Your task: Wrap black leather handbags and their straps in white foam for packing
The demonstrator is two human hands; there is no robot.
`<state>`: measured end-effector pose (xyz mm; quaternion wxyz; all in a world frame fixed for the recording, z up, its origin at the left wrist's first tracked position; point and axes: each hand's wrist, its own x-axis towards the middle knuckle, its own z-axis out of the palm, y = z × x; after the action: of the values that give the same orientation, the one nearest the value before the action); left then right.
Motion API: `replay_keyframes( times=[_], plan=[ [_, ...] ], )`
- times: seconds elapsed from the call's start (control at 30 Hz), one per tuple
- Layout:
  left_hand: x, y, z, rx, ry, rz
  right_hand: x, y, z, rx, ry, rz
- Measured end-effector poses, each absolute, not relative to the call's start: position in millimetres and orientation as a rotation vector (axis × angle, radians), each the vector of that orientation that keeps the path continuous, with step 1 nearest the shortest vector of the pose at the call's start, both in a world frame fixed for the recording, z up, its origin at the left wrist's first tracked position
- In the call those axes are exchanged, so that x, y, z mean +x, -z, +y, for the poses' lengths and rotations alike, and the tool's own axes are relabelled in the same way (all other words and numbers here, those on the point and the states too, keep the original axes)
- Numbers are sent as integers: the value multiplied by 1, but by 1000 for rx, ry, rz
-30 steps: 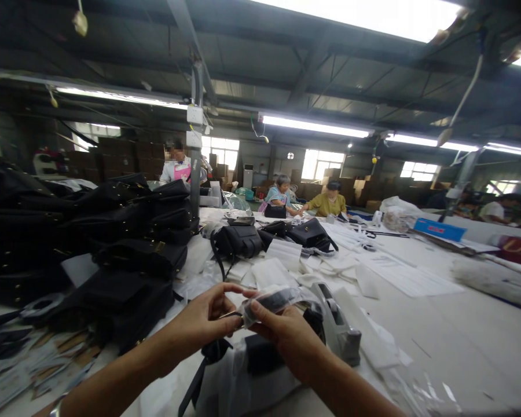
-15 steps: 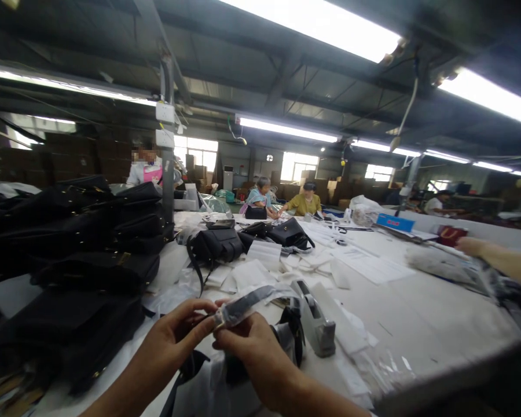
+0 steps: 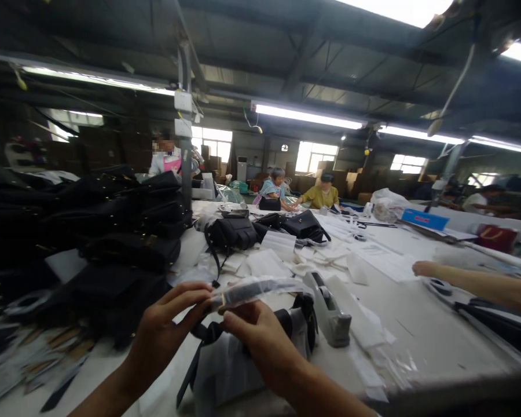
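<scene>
Between my hands is a dark bag strap (image 3: 260,289) covered in clear plastic film, arching above a dark bag (image 3: 238,370) that is partly wrapped in whitish sheeting. My left hand (image 3: 173,315) pinches the strap's left end near a small gold-coloured metal piece. Close beside it, my right hand (image 3: 260,336) has thumb and fingers closed on the strap from below. A grey tape dispenser (image 3: 332,313) stands just to the right of the bag. The bag's lower part is hidden by my right forearm.
Black bags (image 3: 125,249) are heaped at the left. More black bags (image 3: 232,231) and white sheets (image 3: 264,263) lie ahead on the table (image 3: 421,324). From the right reaches another person's arm (image 3: 469,281). Two people (image 3: 321,194) work across the table.
My view has swung left, so the scene sits farther right. Both hands still grip the strap, which now lies flatter. The other person's hand at the right has come further over the table.
</scene>
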<state>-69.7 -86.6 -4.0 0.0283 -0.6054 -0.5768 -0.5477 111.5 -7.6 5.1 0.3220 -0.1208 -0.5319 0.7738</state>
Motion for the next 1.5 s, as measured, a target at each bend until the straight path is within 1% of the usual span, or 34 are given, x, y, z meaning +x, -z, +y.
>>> replay_keyframes(
  times=[0.1, 0.17, 0.37, 0.47, 0.7, 0.9, 1.0, 1.07, 1.2, 1.33, 1.4, 1.5],
  plan=[
    [-71, 12, -94, -1752, 1659, -1604, 106, -4, -4, -409, -2021, -1360],
    [-64, 16, -94, -1682, 1729, -1567, 102, -6, -2, -397, -2041, -1261],
    [-35, 29, -85, -1599, 2194, -1766, 90, -10, -6, -361, -2026, -1103],
    [-34, 36, -86, -1584, 2339, -1809, 87, -6, -13, -385, -1988, -1146],
    [-35, 47, -86, -1542, 2553, -1924, 80, -4, -19, -452, -1951, -1304],
    [-36, 37, -85, -1527, 2905, -1976, 70, 17, -16, -460, -1849, -1452],
    [-45, 26, -84, -1787, 2805, -2103, 74, 21, -14, -462, -1858, -1530],
    [-53, 22, -82, -1966, 2703, -2167, 84, 16, -8, -409, -1939, -1403],
    [-68, 20, -79, -2245, 2507, -2251, 112, -9, 18, -306, -1984, -1116],
    [-69, 14, -68, -2472, 2360, -2322, 124, -40, 56, -365, -2013, -1247],
    [-66, 12, -60, -2525, 2368, -2289, 123, -53, 73, -398, -2037, -1329],
    [-66, 14, -52, -2442, 2518, -2240, 119, -61, 89, -406, -2026, -1417]
  ],
)
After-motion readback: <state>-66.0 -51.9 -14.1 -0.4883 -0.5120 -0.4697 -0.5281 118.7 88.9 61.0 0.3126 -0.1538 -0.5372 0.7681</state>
